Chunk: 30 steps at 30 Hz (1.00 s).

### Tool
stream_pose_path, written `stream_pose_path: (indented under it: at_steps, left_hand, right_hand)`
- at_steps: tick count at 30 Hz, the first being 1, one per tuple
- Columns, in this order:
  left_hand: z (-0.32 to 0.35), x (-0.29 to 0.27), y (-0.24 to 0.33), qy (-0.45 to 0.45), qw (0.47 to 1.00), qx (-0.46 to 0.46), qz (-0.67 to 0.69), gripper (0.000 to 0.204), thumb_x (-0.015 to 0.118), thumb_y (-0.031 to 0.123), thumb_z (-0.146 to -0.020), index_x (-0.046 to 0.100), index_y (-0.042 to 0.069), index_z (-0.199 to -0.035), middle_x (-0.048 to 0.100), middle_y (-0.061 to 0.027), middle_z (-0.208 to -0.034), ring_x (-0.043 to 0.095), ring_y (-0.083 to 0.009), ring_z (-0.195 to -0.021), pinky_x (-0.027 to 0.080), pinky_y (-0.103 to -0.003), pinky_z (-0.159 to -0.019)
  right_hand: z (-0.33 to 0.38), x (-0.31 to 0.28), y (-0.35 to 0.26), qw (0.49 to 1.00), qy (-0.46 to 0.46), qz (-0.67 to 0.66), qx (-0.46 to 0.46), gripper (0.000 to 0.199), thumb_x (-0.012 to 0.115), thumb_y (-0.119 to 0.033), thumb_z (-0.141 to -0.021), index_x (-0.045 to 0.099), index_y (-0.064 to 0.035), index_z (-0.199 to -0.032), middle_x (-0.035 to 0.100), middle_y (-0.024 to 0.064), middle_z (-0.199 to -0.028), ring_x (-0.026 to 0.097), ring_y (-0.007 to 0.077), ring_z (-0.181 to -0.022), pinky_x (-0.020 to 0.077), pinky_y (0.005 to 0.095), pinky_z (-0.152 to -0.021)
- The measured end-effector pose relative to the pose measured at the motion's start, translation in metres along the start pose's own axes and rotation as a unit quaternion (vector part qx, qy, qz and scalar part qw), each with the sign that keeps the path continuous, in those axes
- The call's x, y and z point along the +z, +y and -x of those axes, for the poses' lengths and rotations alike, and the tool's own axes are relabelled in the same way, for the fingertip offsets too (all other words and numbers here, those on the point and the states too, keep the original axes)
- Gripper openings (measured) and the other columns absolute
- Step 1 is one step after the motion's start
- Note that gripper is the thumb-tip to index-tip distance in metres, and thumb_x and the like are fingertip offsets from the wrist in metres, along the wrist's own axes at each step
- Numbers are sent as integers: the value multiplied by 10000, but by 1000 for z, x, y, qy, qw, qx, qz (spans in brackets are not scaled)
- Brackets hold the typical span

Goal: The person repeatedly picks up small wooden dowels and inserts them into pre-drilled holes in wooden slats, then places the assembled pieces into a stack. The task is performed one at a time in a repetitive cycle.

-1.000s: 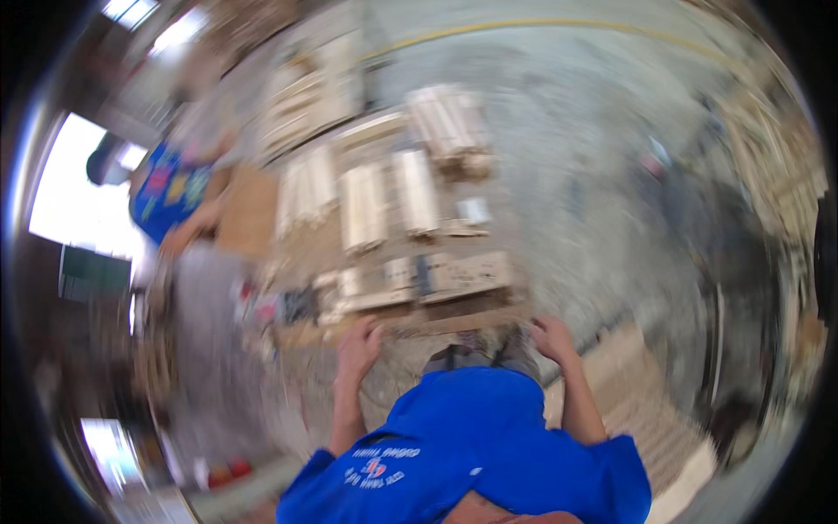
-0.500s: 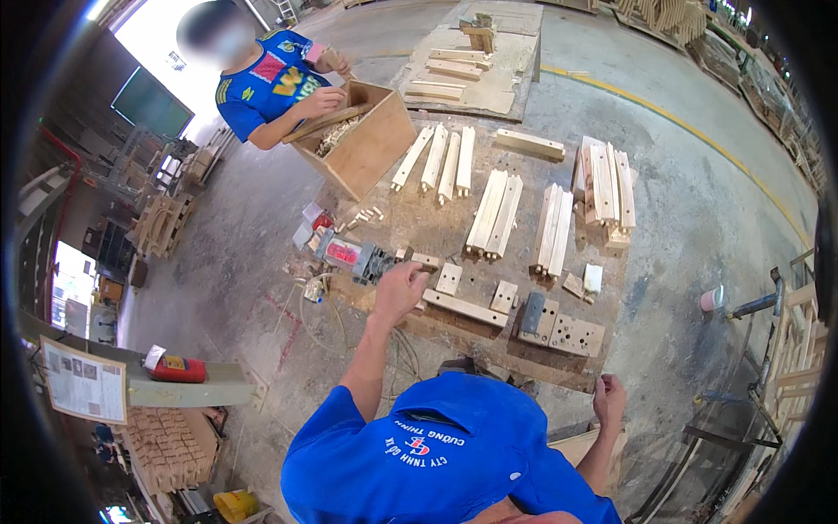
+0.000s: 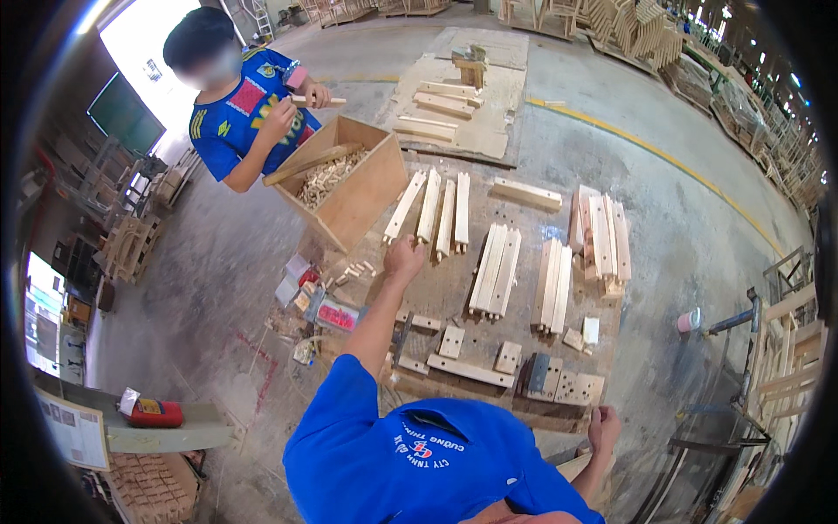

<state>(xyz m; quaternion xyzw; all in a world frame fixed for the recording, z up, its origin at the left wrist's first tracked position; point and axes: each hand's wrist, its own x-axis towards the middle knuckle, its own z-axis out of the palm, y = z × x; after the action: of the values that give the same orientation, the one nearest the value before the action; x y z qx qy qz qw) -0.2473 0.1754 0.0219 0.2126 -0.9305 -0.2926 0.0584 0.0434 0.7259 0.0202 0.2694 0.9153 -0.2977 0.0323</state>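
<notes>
My left hand (image 3: 404, 258) reaches over the worktable to the near ends of several pale wooden rails (image 3: 428, 208). Its fingers bend away from view beside one rail's end, and whether they grip it is hidden. My right hand (image 3: 602, 428) hangs at the table's near right edge, fingers curled in, with nothing visible in it. Between my arms lie a drilled wooden block (image 3: 579, 388), a long wooden strip (image 3: 471, 370) and small drilled blocks (image 3: 451, 341). More rails lie in bundles, one at the middle (image 3: 496, 271) and another (image 3: 552, 286) to its right.
Across the table a person (image 3: 240, 105) in a blue shirt holds a small wooden stick above a plywood box (image 3: 362, 196) of wooden pieces. Loose dowels (image 3: 353, 272) lie left of my forearm. A second table (image 3: 489, 135) stands beyond, and a metal rack (image 3: 742, 323) at right.
My left hand has moved forward from the small blocks to the rail ends. The view has shifted. The other person has raised a small wooden stick above the box.
</notes>
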Motion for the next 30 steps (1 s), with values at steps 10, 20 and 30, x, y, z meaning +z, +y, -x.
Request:
stream_pose_path:
  at_steps: [10,20,30]
  left_hand:
    - [-97,18,24,-85,975,-147,-143,1210,841,526,-810,120,95,-1680,327,-286,-1635,355,-445,-1486,294,-619,-1194]
    - [-108,25,22,-139,967,-177,-119,1011,876,432,-730,418,23,-1533,502,-273,-1503,574,-390,-1338,532,-483,-1062]
    - [-53,-12,-19,-155,955,-149,203,504,816,215,-729,700,-12,-1163,719,-134,-820,722,-222,-766,592,-358,-653]
  right_hand:
    - [-2,1,10,999,19,45,12,223,709,-202,-947,725,7,-1023,756,183,-884,741,296,-816,568,404,-771]
    - [-12,-3,-17,999,-4,26,27,251,701,-201,-964,716,13,-1095,757,184,-944,741,285,-859,570,403,-796]
    - [-29,-13,-48,996,32,-75,-47,265,677,-154,-985,692,36,-1170,751,184,-1033,734,267,-926,574,387,-837]
